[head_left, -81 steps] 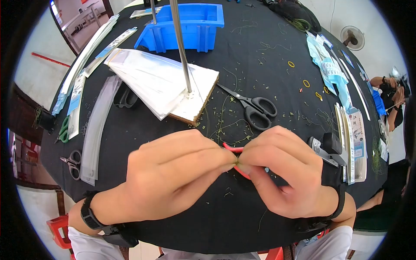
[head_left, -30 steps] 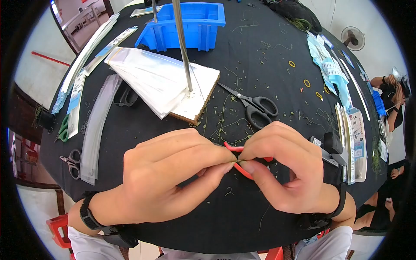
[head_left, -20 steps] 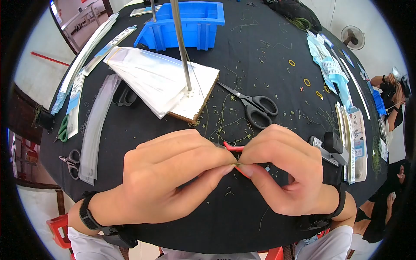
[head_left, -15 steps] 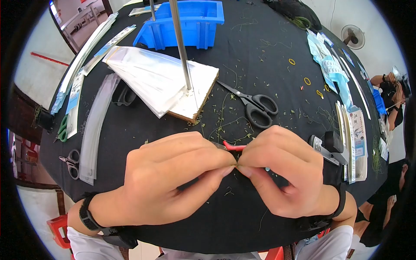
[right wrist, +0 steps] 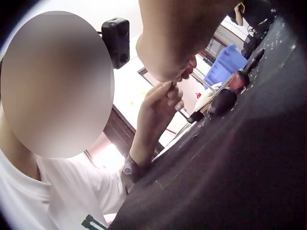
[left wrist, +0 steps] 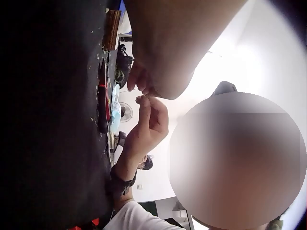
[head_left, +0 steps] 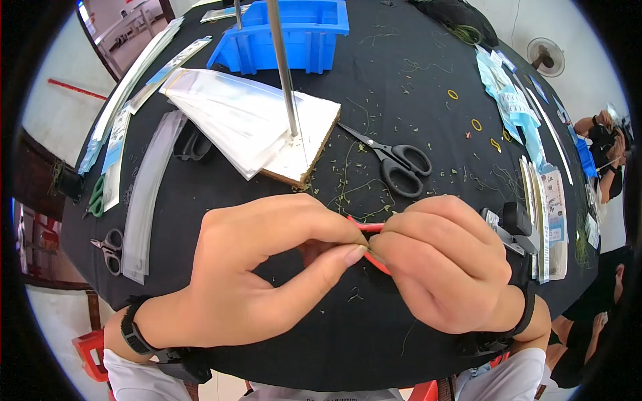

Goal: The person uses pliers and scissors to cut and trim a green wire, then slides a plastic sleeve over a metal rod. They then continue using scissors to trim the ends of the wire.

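Note:
In the head view my left hand [head_left: 267, 274] and right hand [head_left: 448, 267] meet fingertip to fingertip over the table's front middle. Thumb and forefinger of the left pinch a tiny greenish strand [head_left: 368, 248]; the right hand's fingers, curled close together, pinch it from the other side. Most of the strand is hidden by the fingers. Below them lies a tool with red handles [head_left: 372, 227], partly covered by the hands. The left wrist view shows the right hand [left wrist: 152, 117] raised above the tabletop, and the right wrist view shows the left hand [right wrist: 156, 105] likewise.
Black scissors [head_left: 387, 154] lie beyond the hands among green thread scraps. A metal rod [head_left: 283, 73] rises from a white board [head_left: 317, 127] bearing clear plastic sleeves [head_left: 227, 110]. Behind is a blue bin [head_left: 287, 40]. A stapler [head_left: 515, 220] stands right, small scissors [head_left: 112, 247] left.
My right hand has turned and its fingers have curled closer together, its thumb now hidden. The left forefinger and thumb have bowed wider apart behind their meeting tips.

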### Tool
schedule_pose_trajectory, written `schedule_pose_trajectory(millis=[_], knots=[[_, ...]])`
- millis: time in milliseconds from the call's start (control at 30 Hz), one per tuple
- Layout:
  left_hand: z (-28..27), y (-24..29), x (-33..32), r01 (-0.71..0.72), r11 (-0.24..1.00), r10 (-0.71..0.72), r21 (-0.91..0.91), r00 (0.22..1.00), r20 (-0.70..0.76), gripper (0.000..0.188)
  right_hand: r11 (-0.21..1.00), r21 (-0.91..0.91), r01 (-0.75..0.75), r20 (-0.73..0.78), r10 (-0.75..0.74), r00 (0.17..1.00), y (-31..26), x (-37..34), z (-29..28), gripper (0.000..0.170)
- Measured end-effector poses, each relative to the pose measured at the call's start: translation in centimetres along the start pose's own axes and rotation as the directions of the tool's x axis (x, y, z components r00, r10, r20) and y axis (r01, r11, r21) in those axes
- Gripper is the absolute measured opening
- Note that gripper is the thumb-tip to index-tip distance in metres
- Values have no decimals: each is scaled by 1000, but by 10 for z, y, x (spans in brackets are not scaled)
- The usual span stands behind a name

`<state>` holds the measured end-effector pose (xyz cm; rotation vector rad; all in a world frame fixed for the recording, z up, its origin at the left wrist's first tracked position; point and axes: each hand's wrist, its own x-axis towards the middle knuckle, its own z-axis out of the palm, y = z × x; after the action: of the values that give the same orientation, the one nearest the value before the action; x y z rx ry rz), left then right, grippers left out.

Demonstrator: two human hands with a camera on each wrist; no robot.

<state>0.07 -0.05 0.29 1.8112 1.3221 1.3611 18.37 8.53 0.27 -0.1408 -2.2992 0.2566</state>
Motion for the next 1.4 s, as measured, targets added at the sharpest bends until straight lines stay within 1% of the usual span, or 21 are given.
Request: schedule_pose_trajectory(millis=[100,200,233,300,400,433,500,533,600,700,800,933,1033,1100,1233,1333,1400], knots=[[1,1,-1,-23,999,23,41,1000,-2,13,1000,-6,-15,-10,15,1000,-2,-1,2,23],[-1,4,0,-100,977,95,190,995,36,16,995,62,-81,-6,81,997,-1,-1,2,24],[0,2,0,-164,961,162,221,986,26,18,990,94,-108,1,108,994,-1,-1,2,24],[2,-5,-1,-286,915,295,284,955,11,20,958,189,-218,69,208,976,-2,1,-1,23],[3,-9,0,-338,891,356,304,935,-2,23,878,318,-358,148,327,933,-1,0,-4,21],[3,-9,0,-335,890,354,310,935,-7,22,844,358,-399,171,361,917,-1,0,-4,21],[4,-8,1,-328,888,352,322,936,-17,22,849,340,-405,172,367,914,-1,0,-4,20],[3,-7,0,-295,901,318,318,948,-20,21,851,331,-407,173,369,913,-1,1,-4,20],[2,-5,0,-230,923,249,310,968,-24,19,869,314,-383,165,348,923,0,1,-5,21],[1,-4,0,-185,948,195,260,981,-11,15,915,258,-310,140,282,949,2,1,-5,21],[-1,0,0,-68,985,67,160,998,12,12,944,214,-251,96,235,967,3,0,-2,22],[2,-1,-1,-65,990,68,125,997,-19,11,949,199,-243,25,243,970,-2,4,0,21],[1,1,-1,-79,985,80,153,997,1,11,985,148,-87,-11,89,996,3,2,1,23],[1,1,-1,-109,978,108,178,994,14,12,990,117,-81,-22,84,996,3,2,2,24],[5,-3,-2,-201,950,209,238,978,-10,14,991,91,-94,-24,96,995,2,2,4,26],[5,-4,-1,-244,928,265,282,964,-36,15,994,102,-34,-36,38,999,4,1,5,26],[3,-4,-1,-253,907,291,337,954,-69,15,993,62,-99,45,97,994,0,2,1,24]])
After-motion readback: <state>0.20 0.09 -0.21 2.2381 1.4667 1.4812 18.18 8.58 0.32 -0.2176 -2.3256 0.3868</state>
